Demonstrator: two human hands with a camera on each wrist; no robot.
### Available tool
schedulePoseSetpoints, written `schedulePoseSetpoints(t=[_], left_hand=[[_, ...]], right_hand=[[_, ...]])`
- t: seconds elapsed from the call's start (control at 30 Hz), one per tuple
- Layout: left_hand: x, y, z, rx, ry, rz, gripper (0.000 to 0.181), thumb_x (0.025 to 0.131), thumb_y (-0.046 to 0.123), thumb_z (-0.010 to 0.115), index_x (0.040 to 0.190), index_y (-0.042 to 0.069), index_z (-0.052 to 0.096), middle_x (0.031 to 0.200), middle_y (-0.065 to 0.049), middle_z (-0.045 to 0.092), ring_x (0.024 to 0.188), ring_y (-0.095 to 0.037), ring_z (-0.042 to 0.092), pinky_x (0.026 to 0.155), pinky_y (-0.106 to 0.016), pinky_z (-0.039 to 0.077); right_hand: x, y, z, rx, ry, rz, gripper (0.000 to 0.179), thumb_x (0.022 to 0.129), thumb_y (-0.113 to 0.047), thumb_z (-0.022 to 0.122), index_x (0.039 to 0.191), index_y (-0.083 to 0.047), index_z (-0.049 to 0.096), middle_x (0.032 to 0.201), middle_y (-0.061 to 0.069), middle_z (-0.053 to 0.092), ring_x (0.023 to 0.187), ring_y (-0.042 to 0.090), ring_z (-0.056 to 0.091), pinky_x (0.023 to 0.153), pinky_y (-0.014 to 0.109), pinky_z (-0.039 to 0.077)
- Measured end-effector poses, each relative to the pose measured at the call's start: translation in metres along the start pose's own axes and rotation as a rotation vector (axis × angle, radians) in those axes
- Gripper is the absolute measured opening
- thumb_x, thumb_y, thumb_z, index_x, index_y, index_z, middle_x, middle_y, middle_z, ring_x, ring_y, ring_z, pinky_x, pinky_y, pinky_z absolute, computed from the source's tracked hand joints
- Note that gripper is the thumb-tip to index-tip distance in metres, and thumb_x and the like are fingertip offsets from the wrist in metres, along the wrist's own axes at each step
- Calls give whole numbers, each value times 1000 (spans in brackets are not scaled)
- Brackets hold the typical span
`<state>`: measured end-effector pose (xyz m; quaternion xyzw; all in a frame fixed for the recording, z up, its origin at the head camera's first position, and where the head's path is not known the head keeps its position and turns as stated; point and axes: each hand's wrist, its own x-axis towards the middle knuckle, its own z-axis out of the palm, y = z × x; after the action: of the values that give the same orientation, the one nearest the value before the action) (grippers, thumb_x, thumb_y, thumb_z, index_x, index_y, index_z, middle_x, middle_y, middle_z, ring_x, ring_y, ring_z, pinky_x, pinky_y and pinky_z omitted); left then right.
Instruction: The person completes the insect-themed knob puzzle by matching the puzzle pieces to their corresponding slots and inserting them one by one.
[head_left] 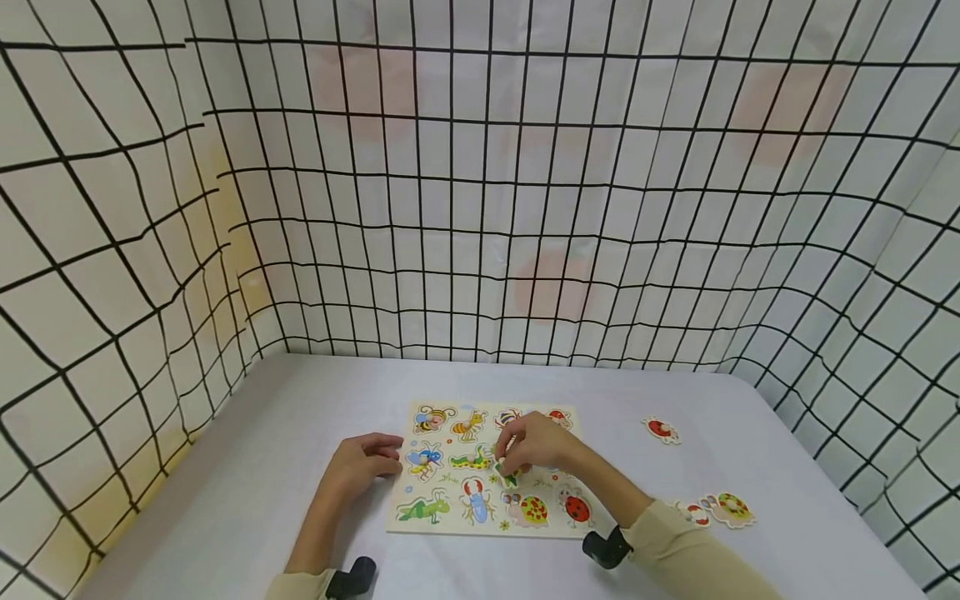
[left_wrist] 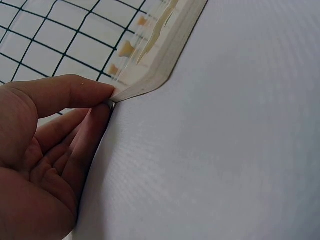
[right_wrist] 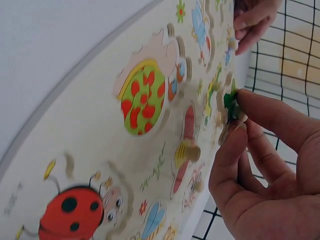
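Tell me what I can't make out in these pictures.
Green piece: head view, partly hidden by right hand.
Red-white piece: head view, partly hidden by right sleeve.
Board: left wrist view, cut off by top edge.
Ladybug: right wrist view, cut off by bottom edge.

Loose, pale beige sleeves are worn: in the head view, the left sleeve [head_left: 298, 587] is seen at seven o'clock, the right sleeve [head_left: 693, 552] between four and five, lightly creased. At the cuffs, black wrist devices with stubby, rounded ends are worn, the left device [head_left: 349, 580] at seven o'clock, the right device [head_left: 607, 548] at five.
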<state>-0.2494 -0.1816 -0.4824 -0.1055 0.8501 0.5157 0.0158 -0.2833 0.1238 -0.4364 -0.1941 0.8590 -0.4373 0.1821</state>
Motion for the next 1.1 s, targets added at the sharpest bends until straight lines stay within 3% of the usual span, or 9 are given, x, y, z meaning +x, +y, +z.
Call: schedulePoseSetpoints(t=[0.47,0.67,0.9,1.1], left_hand=[[-1,1,-1,-19,-7,-5,35,81,6,78,116,6,74,89,-6,68,79,-20,61,73,-29,51],[2,-2,0,-35,-17,44,36,79,2,78,114,3,74,88,-5,68,75,-17,63,69,-29,52],[2,-3,-1,-43,-28,51,36,79,2,78,115,2,74,88,-5,68,75,-16,63,69,-30,52],[1,-2,-1,-35,-23,34,35,80,2,78,115,4,74,89,-5,68,76,-16,62,70,-29,52]], right_hand=[[12,-21,43,-26,-57,-12,14,71,-7,86,79,-10,74,63,-6,64,54,9,51,53,22,42],[12,-33,59,-46,-64,-1,15,71,-9,87,76,-13,73,60,-6,60,55,9,49,53,23,40],[14,-40,69,-114,-55,28,16,72,-17,89,75,-18,73,66,-7,62,63,10,51,59,26,39],[16,-40,74,-113,-54,21,16,72,-17,88,74,-19,73,62,-8,60,61,9,51,59,25,38]])
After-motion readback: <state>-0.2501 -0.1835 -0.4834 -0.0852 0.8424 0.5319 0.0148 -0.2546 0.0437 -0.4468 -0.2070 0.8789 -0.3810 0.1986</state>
